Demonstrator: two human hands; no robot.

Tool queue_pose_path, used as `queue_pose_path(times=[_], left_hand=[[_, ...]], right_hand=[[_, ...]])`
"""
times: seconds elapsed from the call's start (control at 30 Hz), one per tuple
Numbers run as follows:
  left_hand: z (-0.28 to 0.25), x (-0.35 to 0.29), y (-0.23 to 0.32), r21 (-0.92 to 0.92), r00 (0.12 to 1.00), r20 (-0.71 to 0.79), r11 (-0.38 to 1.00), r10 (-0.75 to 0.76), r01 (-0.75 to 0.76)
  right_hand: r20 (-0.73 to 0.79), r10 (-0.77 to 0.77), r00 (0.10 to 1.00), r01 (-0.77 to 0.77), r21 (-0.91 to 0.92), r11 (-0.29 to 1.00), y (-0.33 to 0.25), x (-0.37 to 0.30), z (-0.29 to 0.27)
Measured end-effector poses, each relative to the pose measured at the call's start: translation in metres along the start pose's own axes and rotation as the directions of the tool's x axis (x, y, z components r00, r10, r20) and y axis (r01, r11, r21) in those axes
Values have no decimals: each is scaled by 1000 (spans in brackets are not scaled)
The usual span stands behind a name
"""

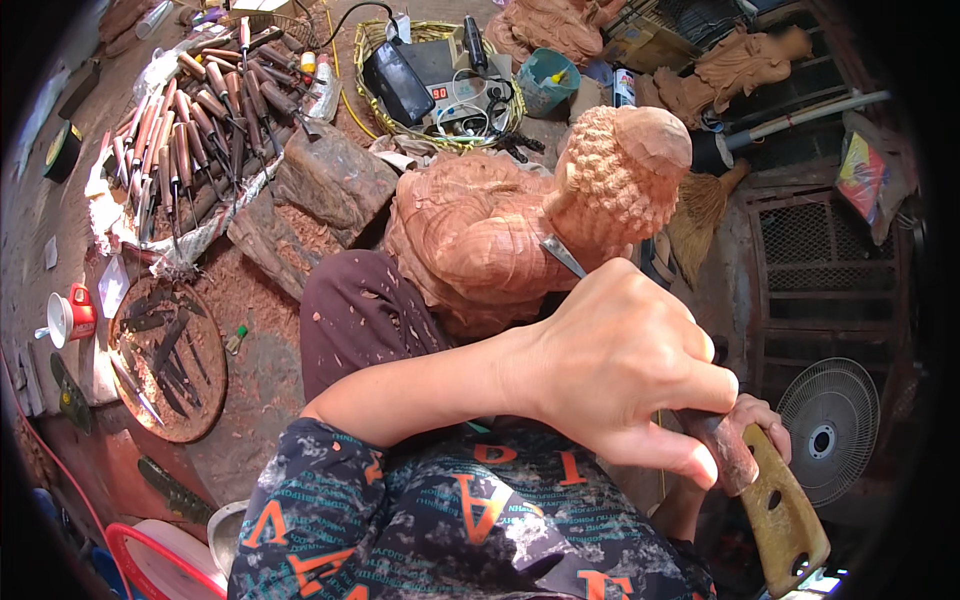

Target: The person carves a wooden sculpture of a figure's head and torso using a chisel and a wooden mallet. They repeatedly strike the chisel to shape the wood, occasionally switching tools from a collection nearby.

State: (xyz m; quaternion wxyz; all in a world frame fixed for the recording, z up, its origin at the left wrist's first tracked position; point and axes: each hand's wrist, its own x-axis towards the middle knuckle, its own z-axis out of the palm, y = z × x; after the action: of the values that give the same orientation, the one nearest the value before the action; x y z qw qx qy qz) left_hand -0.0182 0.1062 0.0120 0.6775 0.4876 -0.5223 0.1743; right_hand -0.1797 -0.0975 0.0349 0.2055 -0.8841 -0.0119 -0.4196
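Note:
A carved reddish wooden figure (455,225) leans across my lap, its curly-haired head (625,165) toward the far right. My left hand (625,365) is closed around a carving chisel; the dark wooden handle (725,455) sticks out below the fist. The chisel's metal blade (563,255) points at the figure between shoulder and neck; whether it touches the wood I cannot tell. Partly hidden behind the handle, my right hand (760,413) is closed on a flat yellow-brown paddle-like piece with holes (785,515). That piece hangs down beside the chisel handle.
At far left, a basket holds several wood-handled chisels (200,130). Wood blocks (335,185) stand beside it. Nearer lies a round board (205,410) with blades, beside a red mug (75,315). A wire basket (515,105) holds electrical gear. A fan (825,435) stands right.

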Motion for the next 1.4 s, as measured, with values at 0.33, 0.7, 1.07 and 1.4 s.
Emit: queue_pose_path(times=[0.33, 0.7, 1.07, 1.4], left_hand=[[1, 1, 2, -80, 1000, -25, 997, 1, -3], [-5, -1, 0, -11, 999, 21, 999, 32, -32], [-2, -1, 4, -77, 998, 5, 995, 59, -59], [-9, 0, -1, -36, 998, 54, 999, 42, -40]], right_hand=[[91, 43, 995, -15, -288, 958, -21, 0, 1], [216, -30, 976, 83, -243, 966, -23, 15, -7], [56, -336, 940, 334, 41, 942, 4, 14, -19], [62, -231, 971, 234, -49, 971, 22, -7, -13]])
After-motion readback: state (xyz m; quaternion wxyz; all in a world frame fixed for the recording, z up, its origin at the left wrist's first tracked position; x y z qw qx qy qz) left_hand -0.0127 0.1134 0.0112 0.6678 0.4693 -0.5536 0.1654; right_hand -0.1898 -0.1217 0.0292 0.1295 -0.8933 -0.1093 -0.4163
